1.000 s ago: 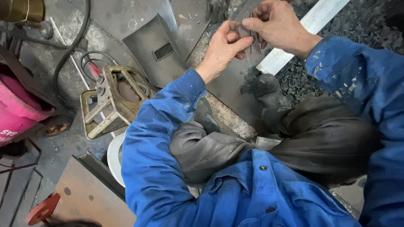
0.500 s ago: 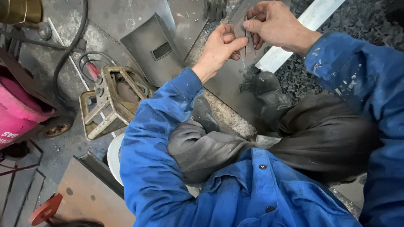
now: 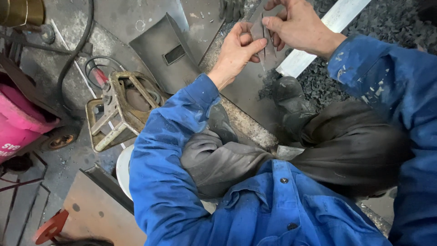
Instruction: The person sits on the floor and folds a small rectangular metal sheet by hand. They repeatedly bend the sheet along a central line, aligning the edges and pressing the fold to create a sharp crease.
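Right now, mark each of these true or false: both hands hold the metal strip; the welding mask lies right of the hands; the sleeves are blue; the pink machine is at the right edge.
1. Both the left hand and the right hand hold the thin metal strip: true.
2. The welding mask lies right of the hands: false, it lies left of them.
3. The sleeves are blue: true.
4. The pink machine is at the right edge: false, left edge.

Pink container (image 3: 18, 123), far left, white lettering, perhaps label.
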